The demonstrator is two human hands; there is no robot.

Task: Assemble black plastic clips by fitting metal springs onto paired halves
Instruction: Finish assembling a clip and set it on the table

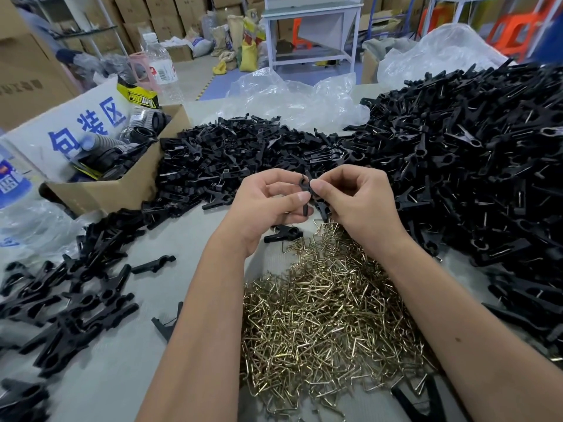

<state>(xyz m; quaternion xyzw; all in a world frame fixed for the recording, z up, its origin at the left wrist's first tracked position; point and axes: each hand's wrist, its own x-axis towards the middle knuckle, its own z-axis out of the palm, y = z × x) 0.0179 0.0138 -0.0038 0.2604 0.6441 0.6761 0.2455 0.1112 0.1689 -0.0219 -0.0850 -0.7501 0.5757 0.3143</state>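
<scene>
At the desk's (128, 345) left edge a scatter of black clips (70, 303) is seen, seemingly already paired and closed, though springs on them cannot be made out. Behind them, toward the far left corner, a cardboard box (122, 190) of other goods is set, with a water bottle (160, 67) beyond it. A heap of loose clip halves (231, 153) is spread across the far middle. Above the desk's centre a pair of black halves (307, 190) is held between both hands: the left hand (268, 205) is curled around its lower end, thumb pressed along it, while the right hand (356, 199) pinches its upper part with fingers bent. Whether a spring is already on it cannot be told. Below the hands, toward the near edge, a pile of brass-coloured springs (332, 303) is heaped. A very large mound of black pieces (475, 166) fills the right side. Much work is judged to remain.
</scene>
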